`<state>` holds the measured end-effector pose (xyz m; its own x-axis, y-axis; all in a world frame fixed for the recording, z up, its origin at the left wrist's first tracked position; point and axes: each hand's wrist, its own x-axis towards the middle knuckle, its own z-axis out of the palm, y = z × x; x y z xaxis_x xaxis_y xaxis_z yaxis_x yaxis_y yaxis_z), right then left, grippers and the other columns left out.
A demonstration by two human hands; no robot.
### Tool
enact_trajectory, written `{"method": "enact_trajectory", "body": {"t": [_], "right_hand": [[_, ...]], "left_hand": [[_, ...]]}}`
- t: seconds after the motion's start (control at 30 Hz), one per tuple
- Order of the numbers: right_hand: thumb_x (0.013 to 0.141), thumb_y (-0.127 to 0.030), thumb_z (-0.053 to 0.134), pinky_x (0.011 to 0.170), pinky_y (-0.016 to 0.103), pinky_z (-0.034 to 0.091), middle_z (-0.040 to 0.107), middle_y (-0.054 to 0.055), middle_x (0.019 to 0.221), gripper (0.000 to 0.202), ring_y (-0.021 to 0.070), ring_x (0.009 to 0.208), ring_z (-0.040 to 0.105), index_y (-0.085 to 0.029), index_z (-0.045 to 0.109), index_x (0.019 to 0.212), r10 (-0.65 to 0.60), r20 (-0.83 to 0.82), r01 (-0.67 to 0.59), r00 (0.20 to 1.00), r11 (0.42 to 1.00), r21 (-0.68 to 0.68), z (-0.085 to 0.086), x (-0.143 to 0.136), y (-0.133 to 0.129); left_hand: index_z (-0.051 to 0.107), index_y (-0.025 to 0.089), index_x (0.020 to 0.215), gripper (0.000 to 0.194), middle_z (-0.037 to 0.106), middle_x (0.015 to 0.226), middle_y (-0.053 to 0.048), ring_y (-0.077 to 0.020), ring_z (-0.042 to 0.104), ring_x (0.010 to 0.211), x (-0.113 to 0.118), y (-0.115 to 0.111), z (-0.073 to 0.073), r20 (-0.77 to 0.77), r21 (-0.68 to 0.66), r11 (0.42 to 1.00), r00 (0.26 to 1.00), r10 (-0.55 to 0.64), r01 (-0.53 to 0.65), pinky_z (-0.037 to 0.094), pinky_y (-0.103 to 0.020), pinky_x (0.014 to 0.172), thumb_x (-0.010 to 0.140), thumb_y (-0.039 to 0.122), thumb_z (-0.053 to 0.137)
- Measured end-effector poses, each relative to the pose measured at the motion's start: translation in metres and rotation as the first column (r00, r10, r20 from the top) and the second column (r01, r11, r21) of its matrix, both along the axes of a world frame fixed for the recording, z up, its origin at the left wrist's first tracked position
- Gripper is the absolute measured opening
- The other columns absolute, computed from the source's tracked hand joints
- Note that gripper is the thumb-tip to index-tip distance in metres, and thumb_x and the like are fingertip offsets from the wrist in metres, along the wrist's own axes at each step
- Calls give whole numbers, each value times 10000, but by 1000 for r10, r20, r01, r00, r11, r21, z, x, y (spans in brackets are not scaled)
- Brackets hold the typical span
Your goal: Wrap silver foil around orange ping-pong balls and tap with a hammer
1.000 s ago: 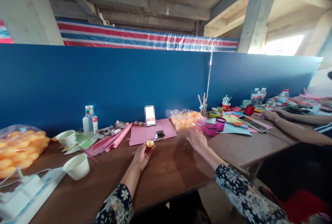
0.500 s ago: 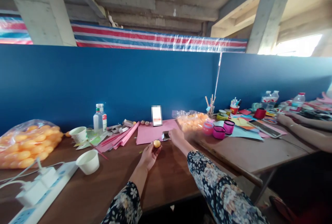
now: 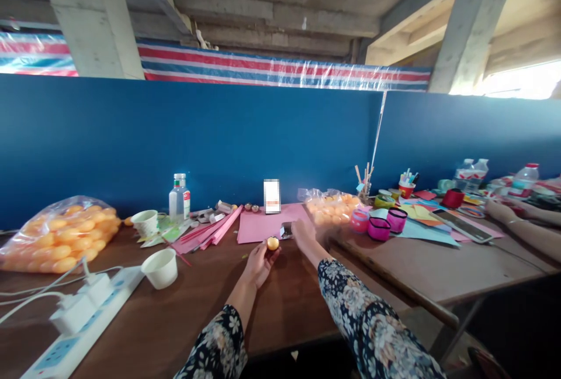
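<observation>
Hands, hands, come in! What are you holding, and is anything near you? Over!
Left hand holding yellow ball. Right hand at small dark box, touch unclear. Bag of orange balls nearby, beyond right hand. Over.

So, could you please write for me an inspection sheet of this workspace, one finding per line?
Surface: brown table, paler table adjoining at right.
Things in hand: yellowish ball; small dark packet, contents unclear.
Clutter: left bag and right bag of orange balls, white cup, pink sheet, phone.
Hands: left hand holds the ball; right hand is at the packet, grip unclear.
Cables: white cable at power strip; thin cable by the phone.
Surroundings: blue partition, striped sheeting visible above; co-worker's hand far right.
</observation>
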<state>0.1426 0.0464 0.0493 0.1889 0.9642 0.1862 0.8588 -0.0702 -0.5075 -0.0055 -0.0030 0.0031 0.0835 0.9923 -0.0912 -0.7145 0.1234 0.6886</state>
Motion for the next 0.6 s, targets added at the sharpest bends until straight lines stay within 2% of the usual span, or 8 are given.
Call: {"method": "enact_trajectory", "body": {"t": [0.23, 0.4, 0.5, 0.6], "right_hand": [[789, -251, 383, 642, 266, 371, 635, 121, 829, 285, 194, 774, 578, -131, 631, 864, -11, 18, 10, 1000, 998, 61, -11, -3, 6], [795, -288, 399, 626, 252, 370, 625, 94, 848, 245, 177, 767, 571, -162, 591, 881, -1, 64, -13, 998, 978, 206, -13, 0, 2], [795, -287, 394, 605, 238, 378, 625, 74, 772, 230, 166, 717, 576, -157, 572, 859, 0, -81, 23, 997, 960, 281, -17, 1, 3], [790, -282, 374, 563, 220, 388, 616, 43, 678, 229, 143, 616, 572, -148, 557, 821, 114, -322, -4, 940, 946, 324, -26, -1, 3]], "left_hand": [[589, 90, 765, 105, 643, 763, -87, -136, 619, 681, 0, 0, 0, 3, 9, 1000, 1000, 2, -2, 530, -224, 623, 761, 177, 530], [591, 92, 781, 113, 644, 780, -97, -136, 619, 685, 0, -1, 1, 3, 7, 1000, 1000, 0, 0, 531, -232, 630, 766, 182, 524], [590, 95, 772, 111, 646, 776, -96, -133, 617, 679, 0, -1, 1, 7, 5, 1000, 1000, 1, -1, 531, -232, 631, 762, 188, 530], [589, 100, 766, 94, 648, 762, -86, -136, 618, 680, 0, -2, 2, 6, -1, 1000, 1000, 5, -5, 530, -236, 637, 748, 183, 548]]}}
